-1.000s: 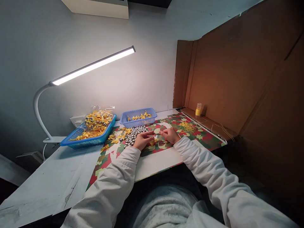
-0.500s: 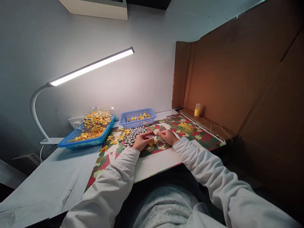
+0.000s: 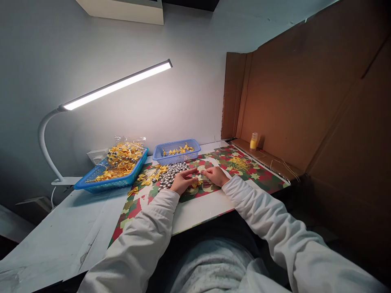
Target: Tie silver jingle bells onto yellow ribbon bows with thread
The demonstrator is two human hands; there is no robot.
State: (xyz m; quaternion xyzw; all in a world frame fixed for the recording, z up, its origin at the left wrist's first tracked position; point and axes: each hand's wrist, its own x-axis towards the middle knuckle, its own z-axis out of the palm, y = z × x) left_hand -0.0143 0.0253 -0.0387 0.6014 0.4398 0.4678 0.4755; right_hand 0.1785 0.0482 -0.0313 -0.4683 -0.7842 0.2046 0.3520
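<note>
My left hand [image 3: 181,182] is closed in a loose pinch, thumb and forefinger pointing right. Facing it, my right hand [image 3: 216,176] pinches with thumb and forefinger. Between the fingertips is something thin and small that I cannot make out. A yellow ribbon bow [image 3: 196,185] shows just under the hands, partly covered. Beside my left hand lies a pile of shiny silver balls [image 3: 171,174], with loose yellow bows [image 3: 152,176] to its left. A tangle of yellow cord [image 3: 240,163] lies beyond my right hand.
A blue basket [image 3: 106,185] heaped with yellow bows stands at left, and a smaller blue basket [image 3: 176,159] holds several at the back. A desk lamp [image 3: 119,86] reaches overhead. A small yellow-filled bottle [image 3: 253,141] stands by the cardboard wall [image 3: 293,93] at right.
My right fingertips have shifted very slightly left, nearer my left hand. Otherwise the hands and the things around them look the same.
</note>
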